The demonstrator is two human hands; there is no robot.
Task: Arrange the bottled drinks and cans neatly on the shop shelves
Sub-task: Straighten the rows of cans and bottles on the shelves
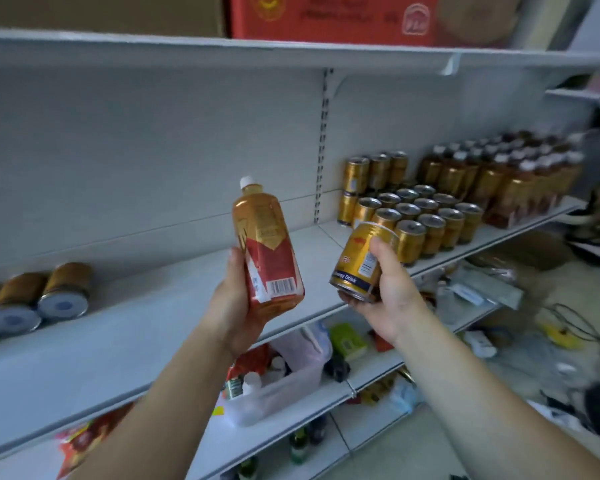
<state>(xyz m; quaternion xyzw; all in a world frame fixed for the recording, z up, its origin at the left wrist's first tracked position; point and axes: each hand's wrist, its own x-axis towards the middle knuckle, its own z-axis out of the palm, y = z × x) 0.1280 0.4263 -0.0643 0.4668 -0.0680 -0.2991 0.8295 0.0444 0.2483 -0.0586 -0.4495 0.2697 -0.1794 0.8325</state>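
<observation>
The left hand (236, 306) is wrapped round the lower half of a bottle (267, 244), thumb on the near side, holding it tilted with its white cap up and to the left. The right hand (388, 296) grips a gold can (361, 261), thumb across the label and fingers curled under the base, tipped so its top leans toward the shelf (153, 306). Both are held in the air in front of the shelf's near edge. The bottle looks full, so probably fairly heavy, and its glossy wrap may be slippery; a hold round the middle of the body seems safest. The can is stiff and smooth-walled but would likely dent if knocked, so a hold round its side suits it best. To the right stands a block of upright cans (426, 220), its near row close to the front edge, and beyond it a group of bottles (499, 178). Far left, a few cans lie on their sides (39, 292). Between the two groups the shelf is bare, with good height under the upper shelf (187, 46), so there is room to set things down without brushing the standing rows.
</observation>
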